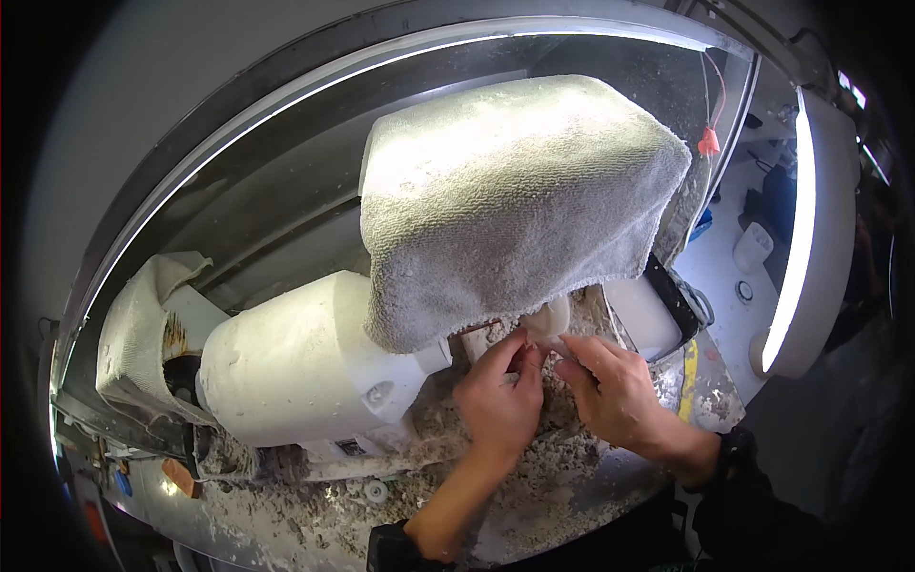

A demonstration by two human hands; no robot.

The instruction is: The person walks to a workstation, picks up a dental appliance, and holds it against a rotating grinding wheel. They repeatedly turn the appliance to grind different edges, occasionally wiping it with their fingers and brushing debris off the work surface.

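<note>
A white, dust-coated motor housing (286, 362), like that of a polishing lathe, lies across the bench with its narrow end toward my hands. Over its right side hangs a thick grey-white towel (524, 191). Below the towel's lower edge shows a pale rounded thing (550, 317), perhaps a buffing wheel, mostly hidden. My left hand (500, 396) and my right hand (615, 391) meet just in front of it, fingertips pinched together. Between them is a small pale piece (553, 346), largely covered by the fingers; its kind I cannot make out.
Clumps of wet grey grit (534, 477) cover the bench front. A black-rimmed tray (658, 310) of milky liquid stands right of my hands. A second cloth (143, 334) drapes the motor's left end. A lit curved hood (400, 67) encloses the back. A brown block (181, 479) lies front left.
</note>
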